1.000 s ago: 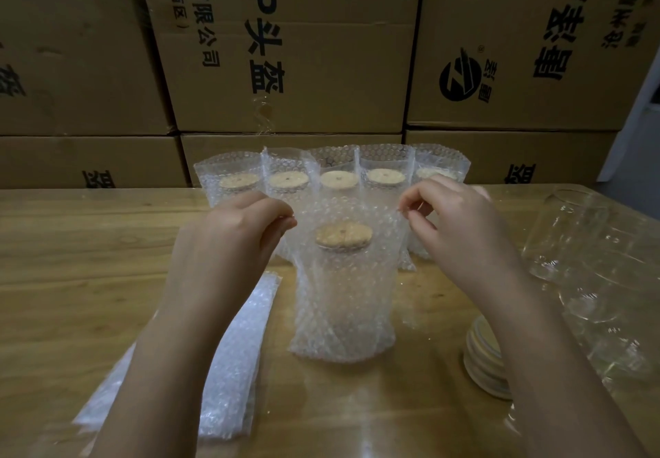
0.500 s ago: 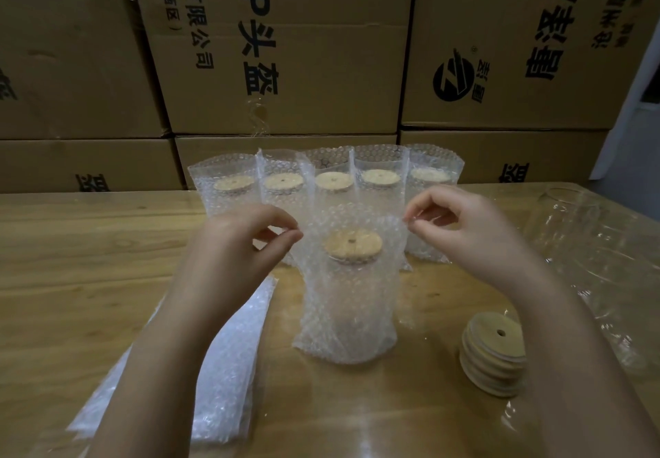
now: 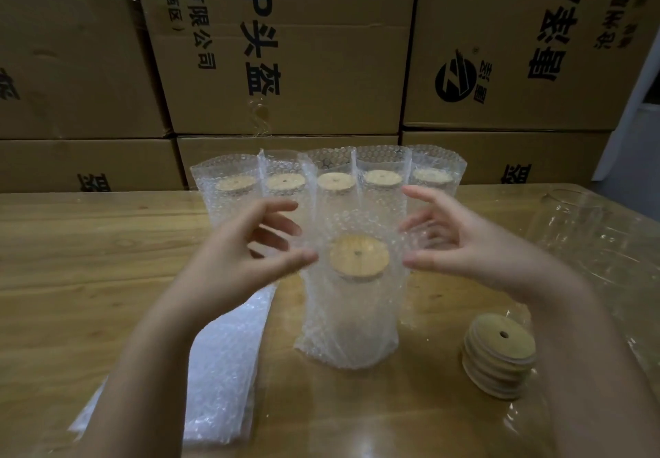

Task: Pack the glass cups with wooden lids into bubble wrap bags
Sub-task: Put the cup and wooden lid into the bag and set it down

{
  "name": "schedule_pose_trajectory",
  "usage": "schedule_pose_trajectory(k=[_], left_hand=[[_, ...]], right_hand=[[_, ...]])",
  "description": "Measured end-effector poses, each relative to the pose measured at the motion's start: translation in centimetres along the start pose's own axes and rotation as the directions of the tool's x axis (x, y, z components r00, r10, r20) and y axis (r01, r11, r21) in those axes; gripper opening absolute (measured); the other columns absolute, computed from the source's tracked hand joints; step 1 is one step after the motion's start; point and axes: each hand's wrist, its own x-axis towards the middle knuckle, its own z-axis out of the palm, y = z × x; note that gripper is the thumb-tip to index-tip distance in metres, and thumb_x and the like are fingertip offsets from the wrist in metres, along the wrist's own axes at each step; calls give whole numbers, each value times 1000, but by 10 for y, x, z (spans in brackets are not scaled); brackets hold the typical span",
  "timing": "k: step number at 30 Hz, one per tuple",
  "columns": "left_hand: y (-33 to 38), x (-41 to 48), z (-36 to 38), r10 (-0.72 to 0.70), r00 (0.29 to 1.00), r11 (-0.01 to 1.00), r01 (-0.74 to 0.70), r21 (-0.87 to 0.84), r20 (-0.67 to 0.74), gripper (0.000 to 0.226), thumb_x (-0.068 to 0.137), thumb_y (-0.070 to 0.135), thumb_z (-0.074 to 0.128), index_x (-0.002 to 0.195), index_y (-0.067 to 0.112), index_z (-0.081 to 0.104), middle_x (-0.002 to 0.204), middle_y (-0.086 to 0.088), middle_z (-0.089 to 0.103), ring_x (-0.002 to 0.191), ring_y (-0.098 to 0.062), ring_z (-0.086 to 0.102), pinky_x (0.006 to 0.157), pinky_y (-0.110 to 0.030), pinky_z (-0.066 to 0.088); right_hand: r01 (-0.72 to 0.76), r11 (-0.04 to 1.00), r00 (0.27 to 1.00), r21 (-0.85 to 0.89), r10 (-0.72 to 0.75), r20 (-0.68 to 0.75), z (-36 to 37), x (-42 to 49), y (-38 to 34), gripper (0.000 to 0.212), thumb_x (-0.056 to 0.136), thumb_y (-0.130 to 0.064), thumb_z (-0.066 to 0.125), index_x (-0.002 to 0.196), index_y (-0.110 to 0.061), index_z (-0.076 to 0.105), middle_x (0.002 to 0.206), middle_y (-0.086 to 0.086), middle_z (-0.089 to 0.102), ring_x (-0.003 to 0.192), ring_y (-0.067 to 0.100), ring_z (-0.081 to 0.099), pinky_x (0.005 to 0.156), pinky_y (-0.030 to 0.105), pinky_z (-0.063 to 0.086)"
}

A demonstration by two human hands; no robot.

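Left hand (image 3: 250, 254) and right hand (image 3: 464, 243), fingers spread and gripping nothing, flank an upright bubble wrap bag (image 3: 350, 314) holding a glass cup under its wooden lid (image 3: 359, 255). Beyond the fingertips, five packed cups (image 3: 332, 186) line the desk (image 3: 89, 243) edge below cardboard boxes (image 3: 321, 64) printed "头盔" and "有限公司". Desk surface runs wide left of the left hand.

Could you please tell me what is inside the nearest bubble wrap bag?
A wooden lid with a small hole shows through the bag at its open top. The glass cup under it is only a blur through the bubbles; its contents cannot be seen.
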Motion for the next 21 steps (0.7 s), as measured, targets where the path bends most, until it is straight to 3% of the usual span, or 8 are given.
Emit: schedule_pose_trajectory(k=[2, 4, 7, 9, 14, 16, 19, 21], left_hand=[[-10, 1, 1, -135, 968, 982, 103, 157, 209, 90, 47, 69, 70, 128, 49, 38, 108, 26, 55, 95, 9, 59, 76, -19, 55], [-21, 3, 9, -216, 925, 943, 115, 313, 312, 89, 51, 71, 71, 129, 51, 34, 113, 33, 47, 94, 10, 59, 77, -18, 53], [-30, 7, 23, -175, 937, 954, 85, 286, 303, 46, 70, 54, 75, 107, 55, 49, 111, 26, 58, 85, 8, 63, 69, -14, 51], [-33, 9, 27, -120, 947, 971, 48, 235, 300, 27, 74, 52, 72, 95, 55, 56, 100, 24, 64, 83, 7, 64, 67, -9, 48], [-35, 10, 29, -68, 965, 992, 39, 118, 255, 31, 62, 64, 60, 87, 46, 65, 93, 28, 67, 79, 0, 65, 71, -13, 49], [-37, 12, 32, -52, 982, 995, 35, 93, 184, 26, 66, 57, 63, 83, 39, 68, 87, 22, 68, 75, -1, 64, 68, -16, 50], [-39, 15, 41, -53, 994, 998, 50, 35, 93, 13, 81, 30, 71, 89, 20, 70, 82, 9, 70, 69, -3, 64, 67, -25, 53], [-39, 16, 50, -78, 996, 992, 81, -94, 45, 11, 86, 21, 68, 97, 22, 70, 85, 5, 71, 72, -5, 66, 66, -25, 56]], right_hand=[[-91, 993, 982, -68, 101, 159, 4, 3, 6, 111, 46, -65, 79, 136, -63, 14, 124, -31, 45, 108, -4, 52, 94, 23, 45], [-112, 985, 961, -131, 140, 238, 14, 9, 13, 123, 42, -70, 79, 139, -63, 4, 137, -27, 40, 122, 1, 47, 104, 29, 40], [-85, 987, 954, -140, 121, 275, 33, 20, 21, 112, 50, -66, 80, 138, -60, 11, 117, -48, 44, 112, -17, 47, 86, 5, 38], [-91, 989, 958, -115, 119, 261, 41, 24, 22, 96, 53, -63, 81, 132, -55, 27, 101, -50, 50, 102, -22, 48, 77, 3, 39], [-87, 996, 982, -31, 91, 164, 44, 26, 22, 69, 48, -68, 79, 105, -63, 40, 96, -54, 50, 92, -31, 47, 69, -1, 39], [-90, 996, 989, 7, 89, 116, 44, 27, 24, 79, 44, -70, 77, 114, -60, 42, 104, -45, 56, 98, -23, 52, 78, 5, 41], [-104, 994, 993, 22, 102, 52, 43, 29, 28, 112, 39, -76, 76, 139, -42, 36, 130, -23, 53, 118, 1, 51, 100, 31, 44], [-106, 993, 994, 59, 105, 12, 40, 28, 30, 111, 41, -73, 77, 139, -40, 36, 132, -18, 53, 121, 6, 51, 99, 32, 45]])
